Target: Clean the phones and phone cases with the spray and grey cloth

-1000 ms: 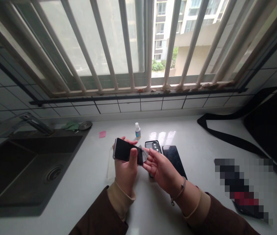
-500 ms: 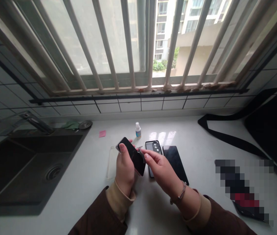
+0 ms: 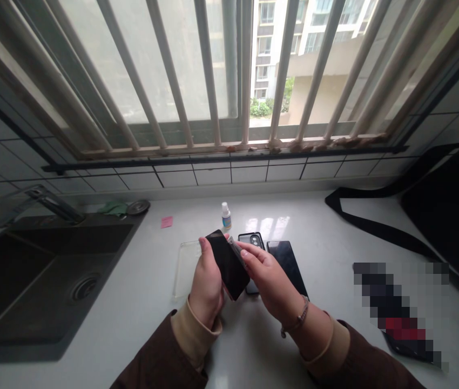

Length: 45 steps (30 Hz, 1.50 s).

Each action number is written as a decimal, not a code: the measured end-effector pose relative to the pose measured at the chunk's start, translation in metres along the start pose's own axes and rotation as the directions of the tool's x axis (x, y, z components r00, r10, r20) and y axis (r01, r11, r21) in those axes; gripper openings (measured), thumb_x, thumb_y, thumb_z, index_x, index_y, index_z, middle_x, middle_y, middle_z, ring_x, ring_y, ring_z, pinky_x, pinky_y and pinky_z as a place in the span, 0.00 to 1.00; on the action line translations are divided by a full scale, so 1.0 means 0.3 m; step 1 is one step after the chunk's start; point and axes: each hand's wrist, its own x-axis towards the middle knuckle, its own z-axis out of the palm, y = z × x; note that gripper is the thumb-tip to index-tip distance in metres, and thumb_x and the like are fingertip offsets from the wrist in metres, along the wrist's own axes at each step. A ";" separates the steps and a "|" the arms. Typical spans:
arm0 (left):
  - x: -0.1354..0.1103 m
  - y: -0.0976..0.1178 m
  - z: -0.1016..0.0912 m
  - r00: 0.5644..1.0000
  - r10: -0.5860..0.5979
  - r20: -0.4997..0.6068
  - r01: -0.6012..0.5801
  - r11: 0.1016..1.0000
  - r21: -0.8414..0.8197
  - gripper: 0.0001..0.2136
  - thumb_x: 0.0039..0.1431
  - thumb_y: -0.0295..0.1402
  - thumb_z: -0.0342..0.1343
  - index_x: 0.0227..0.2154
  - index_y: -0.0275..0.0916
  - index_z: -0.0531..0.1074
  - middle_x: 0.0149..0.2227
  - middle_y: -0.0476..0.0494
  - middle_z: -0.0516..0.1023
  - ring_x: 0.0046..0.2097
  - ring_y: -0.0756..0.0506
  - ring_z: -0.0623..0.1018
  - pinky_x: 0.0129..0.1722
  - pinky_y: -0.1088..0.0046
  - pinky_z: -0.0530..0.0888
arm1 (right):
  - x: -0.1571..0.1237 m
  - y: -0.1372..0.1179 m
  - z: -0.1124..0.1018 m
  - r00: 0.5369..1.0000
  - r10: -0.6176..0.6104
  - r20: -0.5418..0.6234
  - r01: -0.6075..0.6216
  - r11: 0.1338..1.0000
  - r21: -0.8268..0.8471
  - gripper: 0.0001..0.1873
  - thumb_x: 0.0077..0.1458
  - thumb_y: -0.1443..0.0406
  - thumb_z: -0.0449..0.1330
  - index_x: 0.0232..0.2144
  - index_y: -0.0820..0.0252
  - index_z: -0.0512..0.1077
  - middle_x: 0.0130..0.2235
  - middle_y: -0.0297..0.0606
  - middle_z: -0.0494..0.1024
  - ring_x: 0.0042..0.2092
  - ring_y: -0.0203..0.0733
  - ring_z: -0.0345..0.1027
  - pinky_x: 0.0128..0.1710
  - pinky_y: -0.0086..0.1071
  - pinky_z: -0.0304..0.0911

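Note:
My left hand [image 3: 207,286] is closed round a black phone [image 3: 229,265], held above the white counter with its dark screen facing me and its long side running away from me. My right hand [image 3: 268,278] pinches a small grey cloth or card [image 3: 237,252] against the phone's right edge. Behind my hands two more dark phones lie flat: one with a camera bump [image 3: 252,239] and one with a plain black face [image 3: 288,262]. A clear phone case [image 3: 184,265] lies on the counter left of my left hand.
A small white dropper bottle [image 3: 226,216] and a pink sticky note [image 3: 167,222] stand near the tiled wall. A dark sink [image 3: 31,270] with a tap fills the left. A black bag with a strap [image 3: 448,216] lies at the right, below the barred window.
My left hand has turned the phone from lying crosswise to pointing away from me. My right hand has moved in from the phone's end to its right edge with the grey piece.

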 end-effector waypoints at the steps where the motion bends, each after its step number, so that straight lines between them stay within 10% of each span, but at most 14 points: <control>1: -0.006 0.004 0.007 0.999 -0.029 0.017 0.029 1.000 -0.009 0.37 0.66 0.64 0.48 0.57 0.34 0.76 0.47 0.30 0.84 0.46 0.36 0.86 0.49 0.56 0.82 | -0.002 -0.002 0.001 1.000 -0.005 0.011 0.005 1.000 0.007 0.24 0.62 0.53 0.67 0.57 0.53 0.78 0.58 0.42 0.82 0.62 0.52 0.74 0.67 0.48 0.63; 17: -0.040 0.037 0.043 0.949 -0.262 0.176 0.293 0.939 -0.181 0.34 0.66 0.63 0.48 0.62 0.44 0.74 0.53 0.34 0.83 0.53 0.35 0.83 0.55 0.54 0.79 | -0.006 -0.042 -0.011 0.996 -0.094 0.001 0.093 0.982 -0.167 0.23 0.62 0.53 0.67 0.57 0.50 0.79 0.61 0.40 0.79 0.64 0.54 0.71 0.69 0.51 0.60; 26: -0.040 0.061 0.045 0.929 -0.284 0.236 0.330 0.925 -0.186 0.34 0.67 0.62 0.48 0.66 0.46 0.70 0.56 0.33 0.81 0.53 0.35 0.83 0.54 0.52 0.79 | 0.010 -0.045 -0.028 0.999 -0.004 0.044 0.003 1.000 0.011 0.25 0.63 0.51 0.66 0.58 0.53 0.78 0.57 0.42 0.82 0.61 0.55 0.74 0.66 0.54 0.64; 34: -0.038 0.053 0.033 0.912 -0.286 0.295 0.346 0.922 -0.176 0.35 0.66 0.63 0.49 0.65 0.44 0.71 0.57 0.34 0.81 0.58 0.33 0.80 0.59 0.51 0.77 | -0.015 -0.095 -0.023 0.949 -0.299 0.097 0.313 0.868 -0.386 0.20 0.63 0.55 0.66 0.56 0.47 0.80 0.62 0.40 0.78 0.65 0.54 0.68 0.71 0.51 0.56; 45: -0.040 0.062 0.024 0.846 -0.370 0.383 0.432 0.897 -0.089 0.37 0.64 0.66 0.47 0.55 0.37 0.78 0.47 0.30 0.85 0.50 0.31 0.84 0.55 0.47 0.78 | 0.008 -0.094 -0.060 0.980 -0.183 0.072 0.197 0.905 -0.378 0.19 0.65 0.52 0.64 0.54 0.50 0.82 0.57 0.40 0.82 0.62 0.56 0.72 0.67 0.52 0.61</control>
